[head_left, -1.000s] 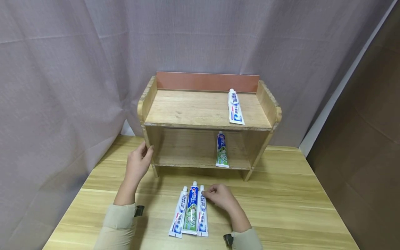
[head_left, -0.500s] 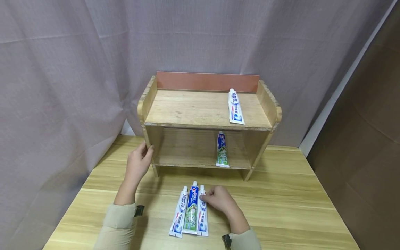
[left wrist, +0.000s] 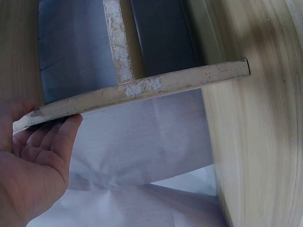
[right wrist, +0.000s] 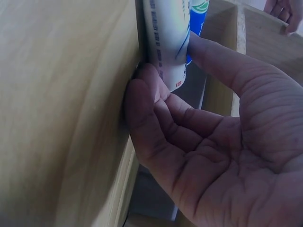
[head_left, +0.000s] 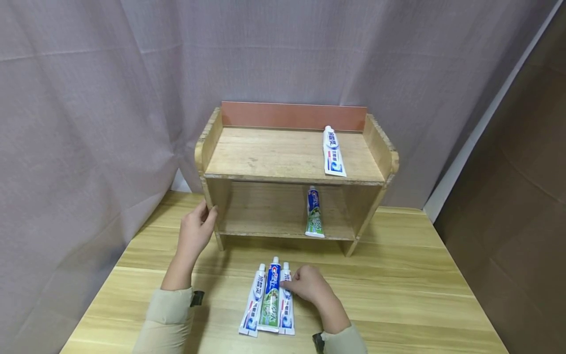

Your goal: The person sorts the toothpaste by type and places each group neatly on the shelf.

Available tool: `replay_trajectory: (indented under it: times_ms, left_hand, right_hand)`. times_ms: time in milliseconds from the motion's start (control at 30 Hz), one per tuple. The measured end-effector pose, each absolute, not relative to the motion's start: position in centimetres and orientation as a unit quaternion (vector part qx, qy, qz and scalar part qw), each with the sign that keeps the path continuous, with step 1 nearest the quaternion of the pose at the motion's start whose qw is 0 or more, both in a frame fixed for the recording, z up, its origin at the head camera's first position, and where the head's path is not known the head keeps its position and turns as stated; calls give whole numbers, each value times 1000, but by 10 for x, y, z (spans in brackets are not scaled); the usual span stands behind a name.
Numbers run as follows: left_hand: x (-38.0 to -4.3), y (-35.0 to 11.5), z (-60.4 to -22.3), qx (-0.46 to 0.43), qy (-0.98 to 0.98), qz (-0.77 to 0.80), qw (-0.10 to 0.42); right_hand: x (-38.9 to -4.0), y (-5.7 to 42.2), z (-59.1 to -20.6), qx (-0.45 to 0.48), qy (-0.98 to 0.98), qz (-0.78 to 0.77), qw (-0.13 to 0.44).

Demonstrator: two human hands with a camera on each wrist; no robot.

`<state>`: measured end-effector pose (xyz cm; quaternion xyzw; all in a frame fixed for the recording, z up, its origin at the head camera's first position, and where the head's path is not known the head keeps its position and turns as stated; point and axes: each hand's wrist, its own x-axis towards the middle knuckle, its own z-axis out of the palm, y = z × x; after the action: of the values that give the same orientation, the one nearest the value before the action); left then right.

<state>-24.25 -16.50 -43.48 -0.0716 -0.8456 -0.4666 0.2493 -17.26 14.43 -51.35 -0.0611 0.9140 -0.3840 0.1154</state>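
My left hand [head_left: 196, 230] grips the left side panel of a small wooden shelf [head_left: 294, 178]; in the left wrist view the thumb lies on one face of the panel [left wrist: 180, 81] and the curled fingers [left wrist: 49, 142] on the other. Three toothpaste tubes lie side by side on the table, caps toward the shelf. My right hand [head_left: 309, 285] pinches the rightmost white tube [head_left: 286, 307] near its upper half. Up close, the thumb is on top of that tube [right wrist: 165, 42] and the fingertips are at its edge by the tabletop. Beside it are a blue-green tube [head_left: 270, 300] and another white tube [head_left: 253, 305].
A white toothpaste tube [head_left: 333, 151] lies on the upper board, right of centre. On the lower board lies a blue-green tube [head_left: 314, 214]. The wooden table [head_left: 407, 285] is backed by a grey curtain [head_left: 274, 54], with a brown panel [head_left: 508, 167] at the right.
My right hand has slid slightly down and left along the rightmost white tube, its thumb now nearer the middle tube. The left hand, shelf and tubes look unmoved.
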Motion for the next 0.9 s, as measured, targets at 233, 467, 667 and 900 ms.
replay_trajectory:
  times_ms: [233,467,667,900]
  left_hand:
    - [-243,-165,-436,-71,-845,-466,253]
    - [-242,-164,-434,-72,-843,-471,251]
    - [-242,-165,-434,-69,-843,-472,249]
    - [-241,-164,-434,-64,-845,-473,243]
  right_hand:
    - [-172,144,-512,-71,919,-373,107]
    - [-171,143,-510,-67,921,-371,103]
    - [-172,141,-510,-56,921,-372,104]
    - [-173,141,-514,-53,926,-360,102]
